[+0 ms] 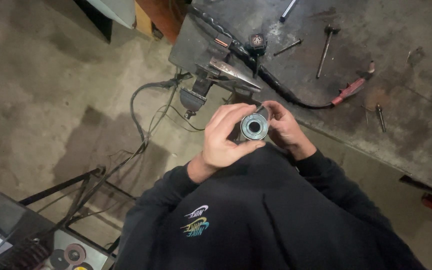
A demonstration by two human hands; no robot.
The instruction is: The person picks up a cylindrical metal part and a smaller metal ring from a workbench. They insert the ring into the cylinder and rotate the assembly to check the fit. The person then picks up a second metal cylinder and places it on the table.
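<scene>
My left hand [226, 137] wraps around a short round metal part [254, 126], a grey ring with a dark hole facing the camera. The thumb sits under it and the fingers curl over its top. My right hand [283, 130] is close on the other side, fingertips pinching something thin and dark at the ring's upper right edge. Both hands are held in front of my chest, just off the near edge of a steel workbench [416, 125]. I wear a dark hooded top.
On the workbench lie a welding torch with red handle [351, 90] and its black cable [256, 65], loose bolts and rods [326, 47], and a clamp [228, 70]. Cables [138, 120] trail over the concrete floor. Grinding discs [71, 255] sit on a low stand at bottom left.
</scene>
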